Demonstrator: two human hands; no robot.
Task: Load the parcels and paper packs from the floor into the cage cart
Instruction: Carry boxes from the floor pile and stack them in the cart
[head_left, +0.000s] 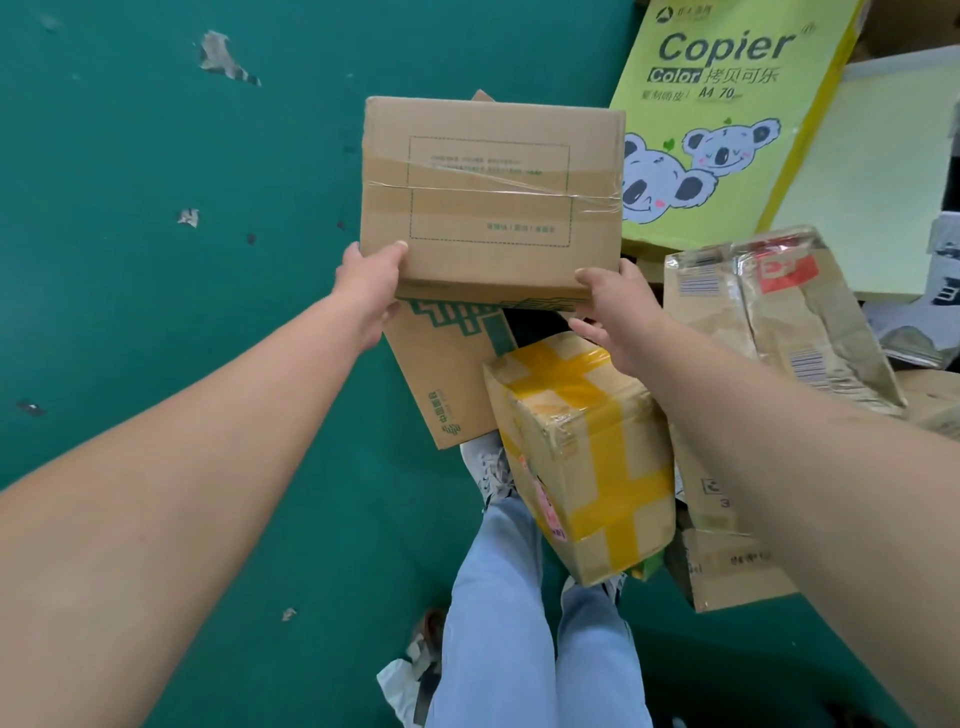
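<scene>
Bare forearms, no sleeves, both hands (371, 291) (618, 317) ungloved. Light blue jeans (498, 613). White lace-up sneakers (488, 470) with dark trim.

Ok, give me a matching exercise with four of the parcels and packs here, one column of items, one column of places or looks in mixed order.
Items:
1. taped brown box
2. Copier paper pack
3. yellow-taped box
4. crumpled brown parcel

Descriptions:
A. lime green with koalas
B. red label and barcodes
C. held in both hands
D. beside the jeans leg

Pairs: 1-C, 2-A, 3-D, 4-B
</scene>
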